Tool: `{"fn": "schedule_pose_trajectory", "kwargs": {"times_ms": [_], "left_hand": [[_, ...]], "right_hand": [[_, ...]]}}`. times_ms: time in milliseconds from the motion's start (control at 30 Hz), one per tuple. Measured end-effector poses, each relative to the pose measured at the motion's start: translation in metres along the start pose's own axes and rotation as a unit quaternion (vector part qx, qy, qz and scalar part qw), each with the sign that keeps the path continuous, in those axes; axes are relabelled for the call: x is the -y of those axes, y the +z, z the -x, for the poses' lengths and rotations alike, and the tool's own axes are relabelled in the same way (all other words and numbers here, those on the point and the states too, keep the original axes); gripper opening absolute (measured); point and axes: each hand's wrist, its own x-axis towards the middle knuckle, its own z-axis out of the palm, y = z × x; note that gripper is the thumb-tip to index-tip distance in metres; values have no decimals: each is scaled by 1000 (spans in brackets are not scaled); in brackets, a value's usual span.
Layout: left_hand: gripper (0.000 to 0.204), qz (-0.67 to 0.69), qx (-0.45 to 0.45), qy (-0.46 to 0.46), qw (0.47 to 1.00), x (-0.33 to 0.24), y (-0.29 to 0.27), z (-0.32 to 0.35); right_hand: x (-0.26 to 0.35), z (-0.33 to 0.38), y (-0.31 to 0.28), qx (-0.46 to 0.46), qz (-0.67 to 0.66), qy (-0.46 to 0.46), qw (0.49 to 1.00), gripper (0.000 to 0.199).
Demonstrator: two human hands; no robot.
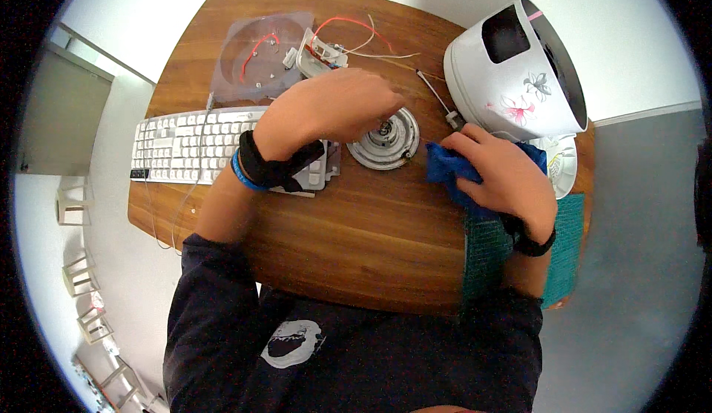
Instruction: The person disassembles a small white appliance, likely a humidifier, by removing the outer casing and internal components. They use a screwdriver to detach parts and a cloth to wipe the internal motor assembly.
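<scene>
A round silver metal disc (393,146) with a dark centre lies on the wooden table. My left hand (330,105) reaches over its upper left part, back of the hand up. Its fingers curl down out of sight, so whether they grip the disc is hidden. To the right, my right hand (504,168) is closed on a crumpled blue cloth (445,172), with the thumb and fingers bent over it. A screwdriver (437,98) with a thin shaft lies just beyond this hand. Behind it, a white appliance housing (489,72) with a flower print lies tilted.
A white keyboard (193,142) is under my left forearm. Farther back lie a clear plastic tray (230,61) with small parts, a white plastic part (315,57) and red and white wires (345,20). A green mat (567,228) and a white round part (561,164) are at right.
</scene>
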Motion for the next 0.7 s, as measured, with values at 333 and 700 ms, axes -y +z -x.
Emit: {"fn": "schedule_pose_trajectory", "kwargs": {"times_ms": [333,700], "left_hand": [[21,35,14,26,999,-3,-9,-5],[38,-8,-76,-154,985,-14,-7,30]], "right_hand": [[17,20,-23,-85,-72,-106,988,50],[6,-13,13,-200,-57,-55,977,55]]}}
